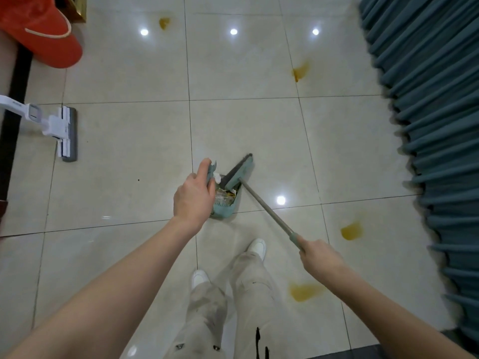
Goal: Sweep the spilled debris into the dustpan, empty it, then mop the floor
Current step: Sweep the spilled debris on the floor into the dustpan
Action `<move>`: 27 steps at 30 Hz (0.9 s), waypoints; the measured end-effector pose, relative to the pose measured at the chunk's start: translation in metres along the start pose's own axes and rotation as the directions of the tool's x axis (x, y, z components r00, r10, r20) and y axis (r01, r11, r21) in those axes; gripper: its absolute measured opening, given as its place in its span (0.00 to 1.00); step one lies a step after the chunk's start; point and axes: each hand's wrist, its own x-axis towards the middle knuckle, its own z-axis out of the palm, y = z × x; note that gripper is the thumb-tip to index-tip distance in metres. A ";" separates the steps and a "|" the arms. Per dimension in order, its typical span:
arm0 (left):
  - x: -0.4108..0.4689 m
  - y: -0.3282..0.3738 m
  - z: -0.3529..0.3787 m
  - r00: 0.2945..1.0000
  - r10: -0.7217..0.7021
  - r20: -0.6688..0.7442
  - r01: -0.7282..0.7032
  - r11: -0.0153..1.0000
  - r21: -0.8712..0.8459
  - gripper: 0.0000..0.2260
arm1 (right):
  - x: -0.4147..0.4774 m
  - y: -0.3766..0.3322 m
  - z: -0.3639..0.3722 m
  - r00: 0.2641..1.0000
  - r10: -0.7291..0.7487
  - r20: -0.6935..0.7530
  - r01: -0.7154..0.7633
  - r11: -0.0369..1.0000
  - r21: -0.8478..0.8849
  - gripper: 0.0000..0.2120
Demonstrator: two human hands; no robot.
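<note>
Gripping the teal dustpan [225,207] along its left edge, our left hand [193,196] has its fingers curled over the rim, with the forefinger reaching toward the pan's far end. Our right hand [319,257] is closed in a fist round the lower, teal part of the broom handle [267,206], which slants up and left to the broom head [239,169]. The bristles lie across the pan's open mouth. Inside the pan sits the debris [225,196], a jumble of wrappers, and a white scrap of paper [217,177] sits just beside our fingers. We hold the pan low over the glossy tiled floor [129,161], just ahead of our white shoes [257,246]; we cannot tell whether it touches the tile.

Yellow stains [351,230] mark the floor at four spots, two near our right foot and two farther off. A flat mop [67,133] with a white handle lies at the left, well apart from the pan. An orange cap [44,29] shows at the top left corner, and a pleated teal curtain [427,125] runs down the right side.
</note>
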 end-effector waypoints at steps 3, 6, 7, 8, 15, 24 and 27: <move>-0.001 -0.002 -0.001 1.000 -0.009 0.011 0.009 1.000 0.007 0.17 | -0.001 0.022 -0.012 0.998 0.020 -0.066 -0.018 0.999 0.033 0.16; -0.004 -0.003 -0.002 1.000 -0.016 0.012 0.016 1.000 0.003 0.18 | 0.000 0.030 -0.026 0.989 0.022 -0.148 -0.019 1.000 0.023 0.12; -0.005 -0.003 -0.002 1.000 -0.015 0.011 0.015 1.000 0.001 0.18 | 0.001 0.030 -0.031 0.985 0.024 -0.171 -0.021 1.000 0.022 0.11; -0.005 -0.002 -0.002 1.000 -0.012 0.010 0.012 1.000 -0.001 0.18 | 0.003 0.029 -0.035 0.981 0.030 -0.189 -0.026 0.999 0.024 0.11; -0.006 -0.003 -0.003 1.000 -0.010 0.010 0.010 1.000 -0.010 0.18 | 0.056 -0.005 -0.046 0.978 0.059 -0.202 -0.029 0.989 0.147 0.13; -0.002 -0.002 0.000 1.000 -0.003 -0.009 0.003 1.000 0.005 0.18 | 0.047 -0.052 0.017 0.998 -0.023 -0.060 0.028 0.996 0.083 0.18; -0.004 -0.002 -0.002 1.000 -0.005 0.002 0.005 1.000 0.020 0.18 | 0.021 -0.036 0.020 0.997 -0.071 -0.024 0.070 0.997 -0.027 0.20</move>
